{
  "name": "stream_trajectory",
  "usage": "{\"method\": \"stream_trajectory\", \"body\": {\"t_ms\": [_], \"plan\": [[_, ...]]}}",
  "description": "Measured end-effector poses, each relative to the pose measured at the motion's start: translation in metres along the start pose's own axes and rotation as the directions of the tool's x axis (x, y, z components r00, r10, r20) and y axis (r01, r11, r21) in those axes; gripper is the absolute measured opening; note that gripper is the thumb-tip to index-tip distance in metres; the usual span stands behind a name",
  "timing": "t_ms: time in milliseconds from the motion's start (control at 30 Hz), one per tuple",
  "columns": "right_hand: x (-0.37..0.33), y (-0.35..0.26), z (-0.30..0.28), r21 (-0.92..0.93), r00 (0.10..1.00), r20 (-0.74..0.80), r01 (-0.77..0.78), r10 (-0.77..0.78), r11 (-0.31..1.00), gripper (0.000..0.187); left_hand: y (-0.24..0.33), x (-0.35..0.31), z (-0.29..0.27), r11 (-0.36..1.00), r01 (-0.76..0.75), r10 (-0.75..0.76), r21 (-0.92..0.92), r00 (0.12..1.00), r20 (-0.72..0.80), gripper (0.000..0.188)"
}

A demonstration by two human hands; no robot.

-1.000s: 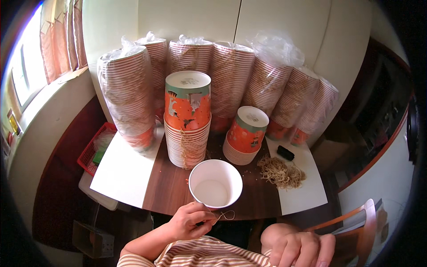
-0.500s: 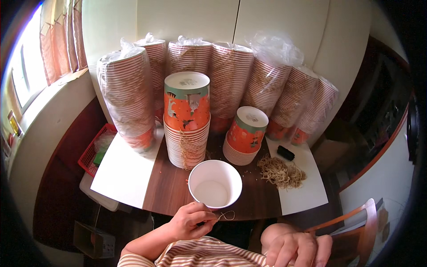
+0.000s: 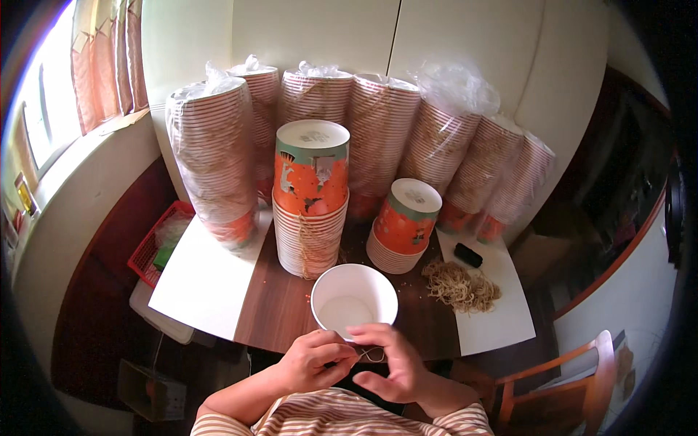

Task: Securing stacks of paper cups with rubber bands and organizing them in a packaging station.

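View from the head camera, as I followed it remotely. A white paper tub (image 3: 355, 291) stood mouth up at the lower centre of the frame, near the front edge of the brown table (image 3: 269, 312). Just below its rim, a thin cord (image 3: 369, 350) formed a small loop between the hands. The left hand (image 3: 318, 361) was narrowed to a pinch, its fingertips holding the cord; whether it also touched the tub I could not tell. The right hand (image 3: 398, 370) was spread wide, thumb and fingers parted around the loop; I saw no thing in its grasp, and its upper fingers overlapped the rim in view.

I judged the step in hand to be work on the looped cord at the tub's near side. The next move seemed to call for the right fingers to narrow on the loop while the left pinch gave a firm anchor.

Centre of frame: a tall stack (image 3: 309, 236) and, to its right, a shorter stack (image 3: 398, 243), each topped by an upside-down orange and green tub. Right of centre: a tangle of tan cord (image 3: 463, 285) beside a small black object (image 3: 467, 254).
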State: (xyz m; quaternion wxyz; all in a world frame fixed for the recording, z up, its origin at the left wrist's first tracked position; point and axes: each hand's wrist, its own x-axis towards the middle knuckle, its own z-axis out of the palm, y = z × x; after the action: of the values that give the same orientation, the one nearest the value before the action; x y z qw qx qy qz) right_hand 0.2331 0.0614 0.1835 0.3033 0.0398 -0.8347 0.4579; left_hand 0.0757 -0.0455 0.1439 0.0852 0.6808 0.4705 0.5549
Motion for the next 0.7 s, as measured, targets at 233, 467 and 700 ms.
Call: {"method": "stream_trajectory", "body": {"t_ms": [233,467,700], "plan": [[-0.014,0.013,0.016,0.317,0.920,0.152,-0.391,0.361,0.864,0.049,-0.001,-0.006,-0.001,0.997,0.082,-0.081,-0.011,0.996,0.020,0.015],[-0.012,0.015,0.013,0.131,0.949,0.055,-0.314,0.309,0.940,0.031,0.010,-0.002,-0.008,0.981,0.191,-0.188,-0.038,0.979,0.075,0.013],[-0.013,0.015,0.010,-0.207,0.996,-0.070,-0.068,0.054,0.976,0.024,0.006,-0.007,-0.008,0.982,0.183,-0.181,-0.042,0.982,0.047,0.011]]}}
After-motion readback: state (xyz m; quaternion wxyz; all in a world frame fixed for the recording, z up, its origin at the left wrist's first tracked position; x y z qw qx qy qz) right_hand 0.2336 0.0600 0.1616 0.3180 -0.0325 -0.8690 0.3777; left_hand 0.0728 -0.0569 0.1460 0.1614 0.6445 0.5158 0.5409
